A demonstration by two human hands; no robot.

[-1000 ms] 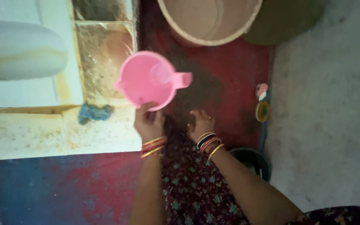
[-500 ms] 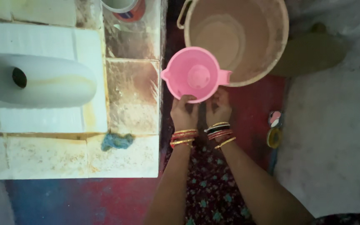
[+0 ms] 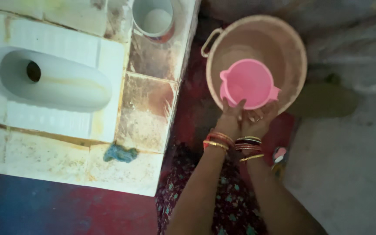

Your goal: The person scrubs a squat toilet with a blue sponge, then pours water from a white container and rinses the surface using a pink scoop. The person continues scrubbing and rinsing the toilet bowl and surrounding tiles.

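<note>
- The tiled platform (image 3: 149, 113) fills the left half of the view, its pale tiles stained brown, with a red floor (image 3: 109, 213) below and right of it.
- A white squat toilet pan (image 3: 53, 82) is set into the platform at the left, its dark drain hole towards the left end.
- A large beige bucket (image 3: 292, 52) stands on the floor just right of the platform, its handle lug on the left rim; it looks empty of anything but the mug.
- The pink mug (image 3: 246, 82) sits inside the bucket's mouth, towards its lower rim, opening upwards, spout at upper left and handle at lower right.
- A round grey container (image 3: 153, 19) stands on the platform at the top, near the bucket but apart from it.
- The left hand (image 3: 230, 119) grips the mug's lower edge, fingers curled up against its wall; bangles ring the wrist.
- The right hand (image 3: 257, 119) grips the same lower edge just beside the left, touching it, fingers closed under the rim near the handle.
- A blue scrub cloth (image 3: 120, 153) lies on the platform's lower tiles, well apart from the hands.
- A small pink-and-white object (image 3: 279, 154) lies on the floor beside the right forearm; its kind is unclear.
</note>
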